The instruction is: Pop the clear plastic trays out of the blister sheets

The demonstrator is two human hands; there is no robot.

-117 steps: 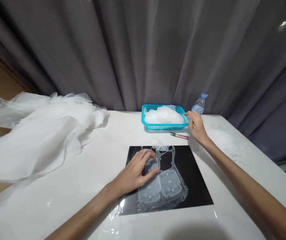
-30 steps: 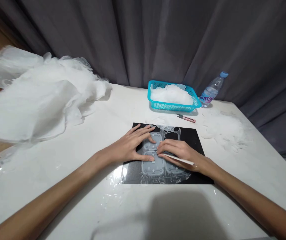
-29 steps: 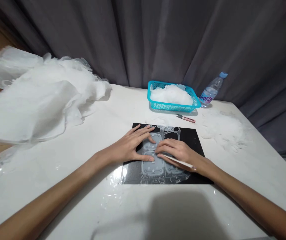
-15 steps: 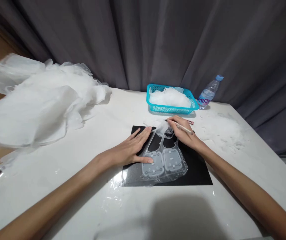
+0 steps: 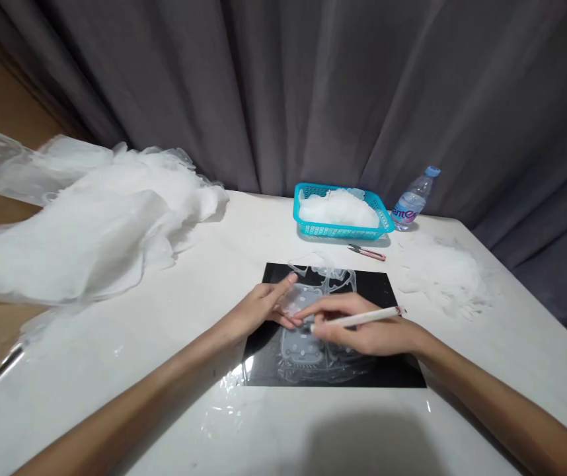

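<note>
we look first at the frosted panel (image 5: 302, 295) above the left half of the black board (image 5: 395, 371), set between our two hands. it lies just right of the left hand (image 5: 258, 307) and to the left, slightly far, of the right hand (image 5: 370, 336) — the left is the nearer one. the left grip has its thumb on the far side and its fingers on the near side of the panel; blur keeps us from telling whether it is closed on it. our right grip is closed around a white stick-like tool (image 5: 375, 316), its long axis running left to right, the left end pointing to just near of the panel. the right fingertips reach to the left fingers — they seem to touch. a lower panel (image 5: 301, 347) lies flat on the near side, while the pink-handled snips (image 5: 369, 253) rest on the counter (image 5: 174, 320) beyond the board.
</note>
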